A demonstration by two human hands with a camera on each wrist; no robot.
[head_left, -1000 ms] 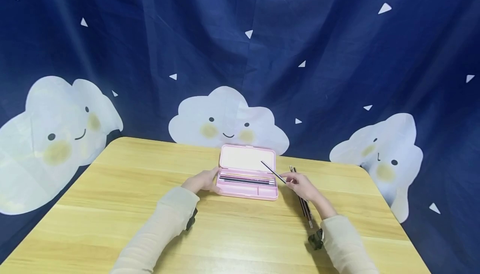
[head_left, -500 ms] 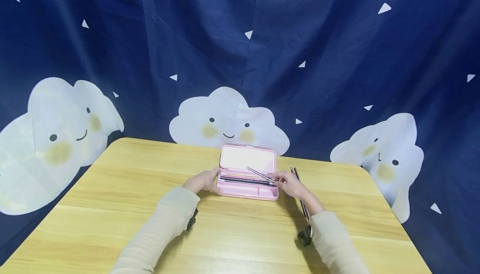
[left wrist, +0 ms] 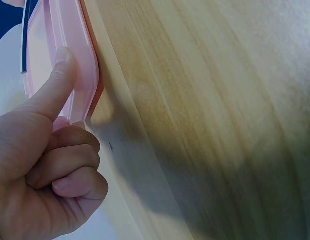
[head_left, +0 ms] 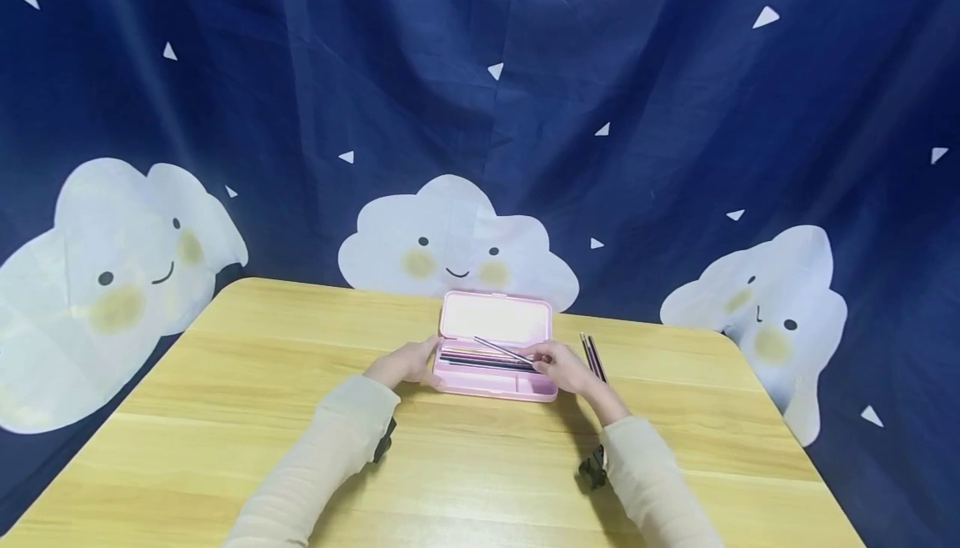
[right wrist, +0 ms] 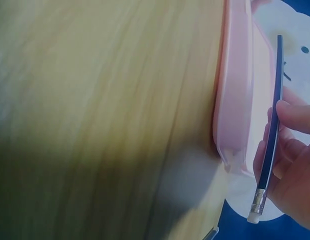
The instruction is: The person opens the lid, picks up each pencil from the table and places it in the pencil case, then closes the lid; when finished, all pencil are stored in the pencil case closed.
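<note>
The pink pencil case lies with its lid raised at the back of the table. Several pencils rest lengthwise in its rear compartment. My left hand grips the case's left end; in the left wrist view the thumb presses on its rim, the other fingers curled. Between thumb and fingers my right hand pinches a dark pencil, held tilted above the case's right part. This pencil has a white eraser in a silver ferrule, and its far end points left.
More dark pencils lie on the wooden table right of the case, partly hidden by the right forearm. A blue curtain with smiling clouds hangs behind the table's back edge.
My right hand has moved left with the pencil, from beside the case to over its right end, and the pencil has turned flatter. The left hand and case stay in place.
</note>
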